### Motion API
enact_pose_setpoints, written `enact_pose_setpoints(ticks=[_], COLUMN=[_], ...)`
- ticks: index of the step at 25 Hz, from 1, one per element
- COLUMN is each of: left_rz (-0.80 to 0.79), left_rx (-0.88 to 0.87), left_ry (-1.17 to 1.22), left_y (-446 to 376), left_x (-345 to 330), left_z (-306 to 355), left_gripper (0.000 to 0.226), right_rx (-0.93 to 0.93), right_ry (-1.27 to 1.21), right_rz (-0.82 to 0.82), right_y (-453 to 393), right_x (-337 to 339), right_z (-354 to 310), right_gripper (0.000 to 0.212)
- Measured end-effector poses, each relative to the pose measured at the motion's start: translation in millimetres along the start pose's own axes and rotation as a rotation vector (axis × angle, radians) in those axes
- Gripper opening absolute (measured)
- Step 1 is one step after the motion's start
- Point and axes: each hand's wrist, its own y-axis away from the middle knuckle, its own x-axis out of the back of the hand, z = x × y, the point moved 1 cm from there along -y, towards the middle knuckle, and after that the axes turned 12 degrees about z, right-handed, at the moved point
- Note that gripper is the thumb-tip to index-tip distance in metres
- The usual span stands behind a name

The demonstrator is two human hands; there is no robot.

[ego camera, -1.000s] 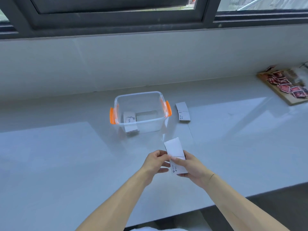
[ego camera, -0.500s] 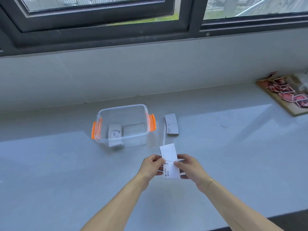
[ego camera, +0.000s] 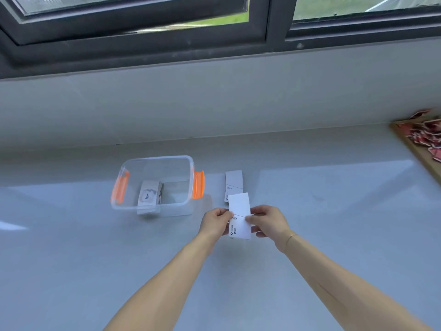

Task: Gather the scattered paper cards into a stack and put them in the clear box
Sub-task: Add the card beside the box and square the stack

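both hands, left hand (ego camera: 216, 223) and right hand (ego camera: 267, 222), pinch the held cards (ego camera: 239, 215) by their side edges, so uneven pressure could fan them onto the counter (ego camera: 334, 235).

White cards (ego camera: 239, 215) held upright, more cards (ego camera: 233, 182) flat beside clear box (ego camera: 133, 206), stack (ego camera: 149, 195) inside

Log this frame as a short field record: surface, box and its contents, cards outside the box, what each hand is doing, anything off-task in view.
surface: pale countertop under a window
box: clear box, orange handles, no lid on it
box contents: stack of cards, top one printed "love"
cards outside box: loose cards on the counter right of the box
held: white cards, pinched from both sides
left hand: grips the left edge
right hand: grips the right edge
off-task: wooden tray of red pieces, far right
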Motion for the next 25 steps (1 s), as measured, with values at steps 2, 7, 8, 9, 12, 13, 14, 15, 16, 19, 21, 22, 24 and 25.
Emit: enact_pose_setpoints(ticks=[2,7,8,9,12,13,14,15,16,19,21,22,24,25], left_rz=[0.042,0.168,0.193,0.216,0.280,0.294,0.305,0.316,0.326,0.349,0.367,0.372,0.376,0.377], left_rx=[0.005,-0.010,-0.014,-0.016,-0.043,-0.054,-0.063,-0.068,-0.071,-0.096,-0.111,-0.115,-0.115,-0.115], left_ry=[0.026,0.022,0.023,0.016,-0.011,-0.026,-0.050,-0.075,-0.097,-0.140,-0.169,-0.185,-0.210,-0.220], left_y=[-12,-41,-45,-50,-60,-64,-67,-70,-72,-79,-84,-86,-89,-90], left_x=[-4,-13,-15,-18,-26,-29,-32,-35,-37,-43,-46,-47,-48,-48], left_z=[7,21,23,26,35,37,39,41,41,42,44,44,42,42], left_gripper=[0.009,0.018,0.016,0.014,0.015,0.018,0.020,0.022,0.023,0.022,0.020,0.019,0.018,0.018], right_rx=[-0.001,-0.034,-0.035,-0.036,-0.050,-0.057,-0.060,-0.059,-0.054,-0.055,-0.061,-0.059,-0.057,-0.055], right_ry=[-0.015,-0.063,-0.073,-0.075,-0.088,-0.091,-0.089,-0.080,-0.069,-0.041,-0.024,-0.013,0.004,0.010], right_rz=[0.005,0.074,0.094,0.113,0.175,0.197,0.218,0.233,0.246,0.279,0.292,0.294,0.300,0.301], right_y=[-13,-42,-45,-50,-63,-67,-71,-74,-77,-84,-88,-90,-93,-94], right_x=[-3,-16,-19,-21,-28,-30,-31,-32,-34,-38,-41,-42,-44,-46], right_z=[-9,-27,-29,-32,-37,-39,-40,-42,-42,-44,-44,-44,-43,-42], right_gripper=[0.021,0.024,0.026,0.028,0.030,0.028,0.025,0.022,0.020,0.022,0.025,0.026,0.028,0.028])
